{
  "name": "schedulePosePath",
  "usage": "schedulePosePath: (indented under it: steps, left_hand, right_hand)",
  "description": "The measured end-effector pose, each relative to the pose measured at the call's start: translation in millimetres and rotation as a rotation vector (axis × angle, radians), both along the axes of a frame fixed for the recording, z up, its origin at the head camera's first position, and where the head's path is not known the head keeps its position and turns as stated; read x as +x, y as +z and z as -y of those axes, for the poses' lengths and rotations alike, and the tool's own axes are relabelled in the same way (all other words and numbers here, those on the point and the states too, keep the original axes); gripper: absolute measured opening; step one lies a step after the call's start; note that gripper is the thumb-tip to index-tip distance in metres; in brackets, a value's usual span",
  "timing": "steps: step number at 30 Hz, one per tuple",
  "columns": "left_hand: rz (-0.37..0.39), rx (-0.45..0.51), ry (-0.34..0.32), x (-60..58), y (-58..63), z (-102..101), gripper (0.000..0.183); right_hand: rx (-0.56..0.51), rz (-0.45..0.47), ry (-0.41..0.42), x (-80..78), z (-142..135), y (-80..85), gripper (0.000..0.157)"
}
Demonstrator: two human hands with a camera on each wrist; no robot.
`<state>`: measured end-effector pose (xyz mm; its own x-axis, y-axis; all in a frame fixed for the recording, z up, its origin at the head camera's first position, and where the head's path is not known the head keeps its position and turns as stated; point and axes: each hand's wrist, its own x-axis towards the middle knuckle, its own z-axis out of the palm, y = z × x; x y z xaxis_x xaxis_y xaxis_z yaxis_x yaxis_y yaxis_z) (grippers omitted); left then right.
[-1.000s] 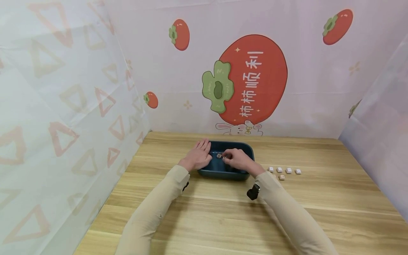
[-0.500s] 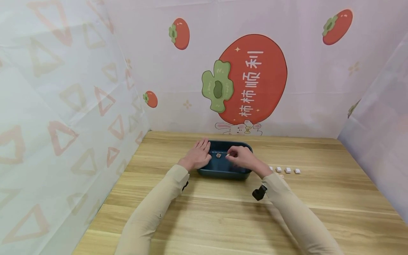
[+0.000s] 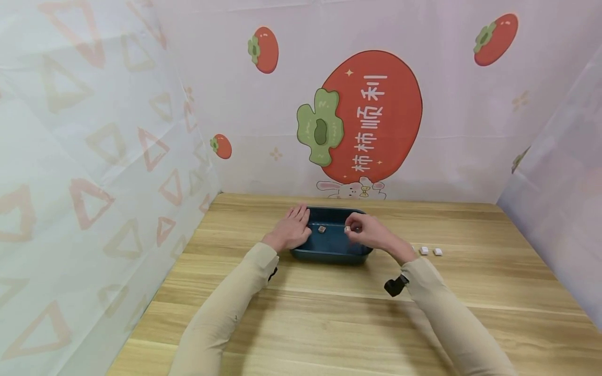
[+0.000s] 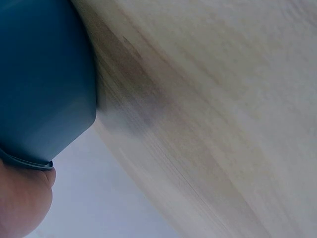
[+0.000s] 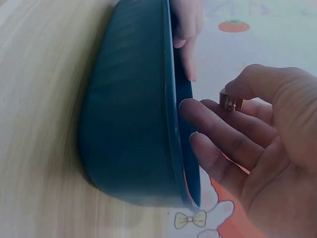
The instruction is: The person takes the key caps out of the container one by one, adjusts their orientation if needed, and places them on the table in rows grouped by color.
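Note:
In the head view, a dark teal basin stands on the wooden table. My left hand rests on its left rim with fingers straight; the left wrist view has the basin's outer wall and part of the hand at the rim. Over the basin's right end, my right hand pinches a small keycap between thumb and fingers. Its hollow underside is visible on the keycap in the right wrist view. Another keycap, brownish on its upper face, lies on the basin floor.
White keycaps sit in a row on the table right of the basin, some hidden behind my right forearm. A printed cloth wall rises behind the table, with more cloth at both sides.
My right hand has moved right across the basin, from near the keycap on the floor to the right end, carrying a keycap. My left hand has stayed on the rim.

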<state>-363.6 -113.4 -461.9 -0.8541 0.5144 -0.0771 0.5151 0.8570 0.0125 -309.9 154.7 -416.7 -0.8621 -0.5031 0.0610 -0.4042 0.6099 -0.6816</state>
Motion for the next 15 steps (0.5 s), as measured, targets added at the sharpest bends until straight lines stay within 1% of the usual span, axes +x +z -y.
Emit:
schedulePosePath:
  steps: [4,9,15]
  left_hand:
    - [0.015,0.000,0.002,0.8,0.6,0,0.066]
    - [0.022,0.006,0.011,1.6,0.5,0,0.065]
    - [0.023,0.009,0.020,2.1,2.6,-1,0.065]
  right_hand:
    - [0.012,-0.017,-0.012,3.6,-11,2.3,0.024]
    - [0.020,-0.029,-0.049,6.7,-26,3.5,0.022]
    - [0.051,-0.085,-0.088,9.5,-41,5.9,0.024]
